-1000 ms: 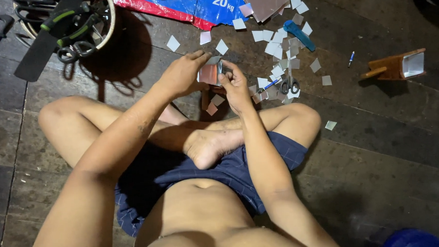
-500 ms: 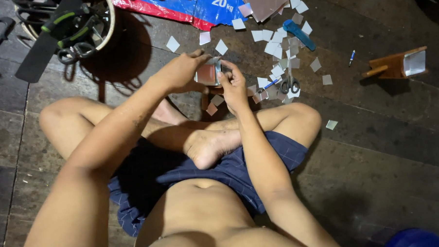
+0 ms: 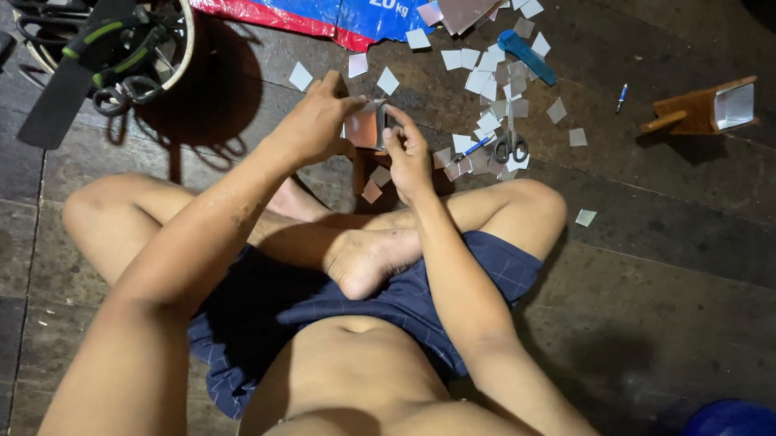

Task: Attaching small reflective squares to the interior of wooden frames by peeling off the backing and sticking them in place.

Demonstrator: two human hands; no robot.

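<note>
We see left hand (image 3: 316, 122) and right hand (image 3: 407, 148) both pinching small pinkish-brown square card piece (image 3: 366, 127) above dark plank floor (image 3: 681, 233). Risk, we judge: light fingertip grip, piece slips among scattered white paper squares (image 3: 488, 120).

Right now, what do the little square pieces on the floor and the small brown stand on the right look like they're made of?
The square pieces look like thin card or paper, pale and matte, lying flat with clean-cut edges; plastic sheet can't be ruled out. The brown stand looks like unfinished wood: dull brown faces and a peg-like stick at its side, with a pale panel on one face.
</note>
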